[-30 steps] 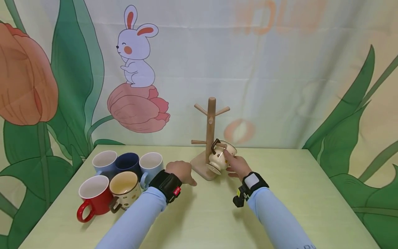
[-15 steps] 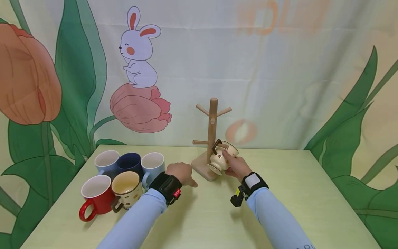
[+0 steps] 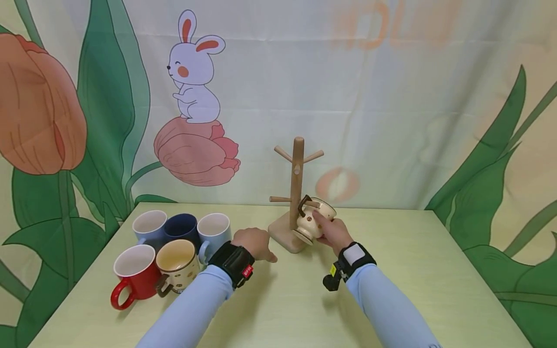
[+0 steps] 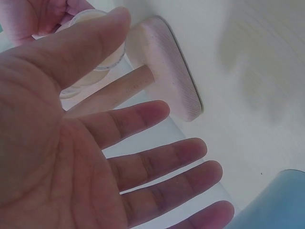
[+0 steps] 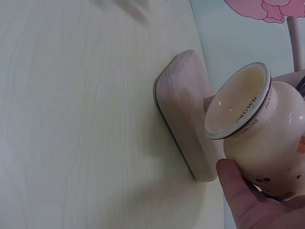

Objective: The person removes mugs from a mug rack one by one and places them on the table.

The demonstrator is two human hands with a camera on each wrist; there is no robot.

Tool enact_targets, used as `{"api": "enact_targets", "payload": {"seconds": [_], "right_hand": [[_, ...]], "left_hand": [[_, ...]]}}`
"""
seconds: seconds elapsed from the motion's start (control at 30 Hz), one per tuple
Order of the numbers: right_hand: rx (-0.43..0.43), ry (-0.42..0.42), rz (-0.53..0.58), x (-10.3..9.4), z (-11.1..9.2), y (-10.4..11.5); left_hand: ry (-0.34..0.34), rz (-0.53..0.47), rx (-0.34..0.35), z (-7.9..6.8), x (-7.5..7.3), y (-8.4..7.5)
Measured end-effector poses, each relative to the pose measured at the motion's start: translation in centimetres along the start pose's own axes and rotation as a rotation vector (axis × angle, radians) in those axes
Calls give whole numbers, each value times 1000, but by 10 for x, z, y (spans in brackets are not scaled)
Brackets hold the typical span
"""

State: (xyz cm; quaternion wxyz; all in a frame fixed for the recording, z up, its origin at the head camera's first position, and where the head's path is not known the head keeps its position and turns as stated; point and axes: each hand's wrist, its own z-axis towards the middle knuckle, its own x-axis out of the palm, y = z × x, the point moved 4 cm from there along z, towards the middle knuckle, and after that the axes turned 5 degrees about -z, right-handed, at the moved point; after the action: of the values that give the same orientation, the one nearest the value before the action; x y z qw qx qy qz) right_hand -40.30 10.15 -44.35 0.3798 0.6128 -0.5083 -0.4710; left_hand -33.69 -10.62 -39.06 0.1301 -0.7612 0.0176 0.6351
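Observation:
My right hand (image 3: 334,233) grips a cream mug (image 3: 310,226) with brown spots and a flared foot, thumb on its near side. Tilted, the mug is at the lower right peg (image 3: 311,204) of a wooden mug tree (image 3: 296,188). Its dark brown handle (image 3: 303,205) appears to loop around that peg. In the right wrist view, lettering shows on the mug's flared end (image 5: 238,102). Left of the mug tree's base, my left hand (image 3: 254,243) holds nothing; its fingers (image 4: 162,164) are spread and nearly straight in the left wrist view.
Several mugs stand upright at the left: red (image 3: 138,278), cream spotted (image 3: 177,270), dark blue (image 3: 180,226) and two light blue, one (image 3: 214,232) near my left wrist. Other pegs (image 3: 314,156) jut from the post. A printed curtain (image 3: 391,121) hangs behind the table (image 3: 413,270).
The cream mug has shifted very slightly to the right in my right hand, staying at the same peg. My left hand stays about where it was.

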Motion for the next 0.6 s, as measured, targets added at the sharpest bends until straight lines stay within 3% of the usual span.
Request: {"api": "enact_targets", "payload": {"seconds": [0.3,0.6], "right_hand": [[-27,-33,-6,-10,-10,0],[-84,-57,-6,-23,-23,6]], "left_hand": [[-18,-9,20,3,7,-2],[-7,-36,16,4,4,-6]]}}
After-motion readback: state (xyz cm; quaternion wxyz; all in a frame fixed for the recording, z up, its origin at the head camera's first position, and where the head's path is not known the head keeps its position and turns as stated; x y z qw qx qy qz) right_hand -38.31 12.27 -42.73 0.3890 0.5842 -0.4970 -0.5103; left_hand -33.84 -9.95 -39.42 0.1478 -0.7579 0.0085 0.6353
